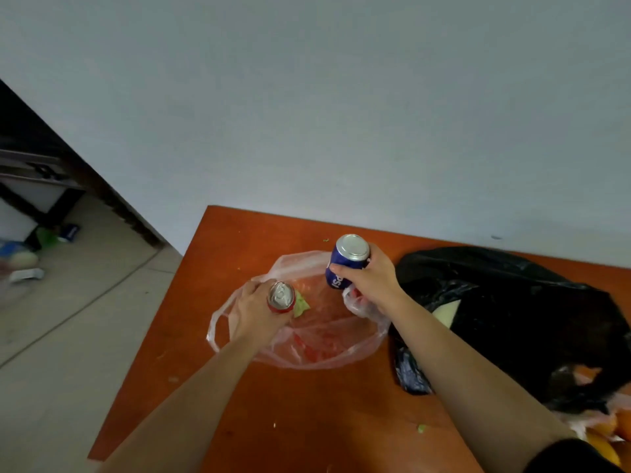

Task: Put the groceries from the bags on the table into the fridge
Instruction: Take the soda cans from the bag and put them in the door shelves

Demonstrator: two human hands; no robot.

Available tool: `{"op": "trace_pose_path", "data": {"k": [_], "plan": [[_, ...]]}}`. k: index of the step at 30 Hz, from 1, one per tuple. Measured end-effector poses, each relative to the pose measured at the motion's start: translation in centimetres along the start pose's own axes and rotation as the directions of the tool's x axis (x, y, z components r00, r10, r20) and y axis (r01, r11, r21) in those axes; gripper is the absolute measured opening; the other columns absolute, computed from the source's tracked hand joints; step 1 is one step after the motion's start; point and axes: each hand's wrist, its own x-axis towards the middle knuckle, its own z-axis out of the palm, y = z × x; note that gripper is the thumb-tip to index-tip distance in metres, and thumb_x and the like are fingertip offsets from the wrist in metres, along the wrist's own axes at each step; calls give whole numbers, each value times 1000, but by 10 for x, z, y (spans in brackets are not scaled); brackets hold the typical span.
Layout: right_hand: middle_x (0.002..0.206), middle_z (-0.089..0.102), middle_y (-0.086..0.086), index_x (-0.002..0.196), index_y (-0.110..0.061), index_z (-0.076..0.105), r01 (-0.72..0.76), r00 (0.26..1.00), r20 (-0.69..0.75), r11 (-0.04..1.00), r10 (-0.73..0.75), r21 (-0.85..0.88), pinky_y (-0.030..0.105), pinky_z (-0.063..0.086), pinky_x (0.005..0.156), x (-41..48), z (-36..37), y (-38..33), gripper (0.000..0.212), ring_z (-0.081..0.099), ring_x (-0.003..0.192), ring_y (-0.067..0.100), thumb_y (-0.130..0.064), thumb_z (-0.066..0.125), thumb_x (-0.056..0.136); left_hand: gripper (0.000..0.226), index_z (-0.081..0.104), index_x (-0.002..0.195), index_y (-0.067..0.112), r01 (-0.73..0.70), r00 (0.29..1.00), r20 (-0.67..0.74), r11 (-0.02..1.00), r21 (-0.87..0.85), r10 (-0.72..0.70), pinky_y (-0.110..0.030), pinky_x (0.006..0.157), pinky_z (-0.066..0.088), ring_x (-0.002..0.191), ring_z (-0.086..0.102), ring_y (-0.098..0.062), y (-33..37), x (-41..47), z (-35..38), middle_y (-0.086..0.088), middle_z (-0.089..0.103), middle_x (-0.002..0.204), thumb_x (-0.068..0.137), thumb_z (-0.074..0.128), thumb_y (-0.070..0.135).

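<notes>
My left hand (254, 310) grips a red soda can (281, 297) upright, its silver top facing me, just above a clear plastic bag (307, 339) on the orange table (239, 387). My right hand (370, 279) holds a blue soda can (346, 259) tilted, raised over the bag's far right rim. A green leaf scrap (302, 306) and something red lie inside the clear bag. A black plastic bag (512, 315) lies to the right, with a pale item showing in its opening.
Orange fruit (611, 435) in a thin bag sits at the table's right front corner. A grey wall stands behind the table. To the left is tiled floor (68, 319) with scattered packages (24, 261) near a dark cabinet. Small green scraps dot the tabletop.
</notes>
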Motion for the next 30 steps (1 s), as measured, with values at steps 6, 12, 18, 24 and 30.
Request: {"op": "trace_pose_path", "data": {"k": [6,12,18,24,30], "plan": [[116,66,-5,125,-19,59,105,994,-2,992,-105,72,31,52,94,-31,-33,-21,69,62,110,16,-30,93,66,75,60,128,27,-26,989,-147,987,-156,3,-44,102,45,119,50,-18,47,-47,-28,6,54,124,61,89,44],[113,60,-6,130,-16,55,180,983,-39,976,-177,121,29,50,92,-66,-73,-31,71,59,109,16,-25,91,69,59,59,112,37,-116,976,-204,978,-171,80,-25,84,51,92,59,-1,90,-81,-47,21,62,97,61,88,49],[121,65,0,131,-18,56,213,975,-88,968,-202,131,36,53,96,-90,-100,-17,72,60,111,18,-28,91,69,63,59,112,38,-175,965,-228,962,-211,126,-29,86,54,95,60,-2,108,-108,-46,18,62,103,58,90,45],[115,65,-2,124,-20,57,258,949,-215,959,-229,114,36,53,95,-105,-116,-22,66,62,110,20,-28,92,68,68,57,121,27,-300,930,-312,887,-351,192,-33,94,51,105,58,-9,138,-96,-65,10,62,114,63,89,41],[110,64,-9,116,-30,57,319,815,-512,948,-273,3,31,55,90,-126,-149,-44,60,63,102,11,-38,91,67,62,59,119,25,-478,870,-366,741,-472,329,-45,94,53,105,62,-15,191,-69,-93,6,67,113,66,89,38]]}}
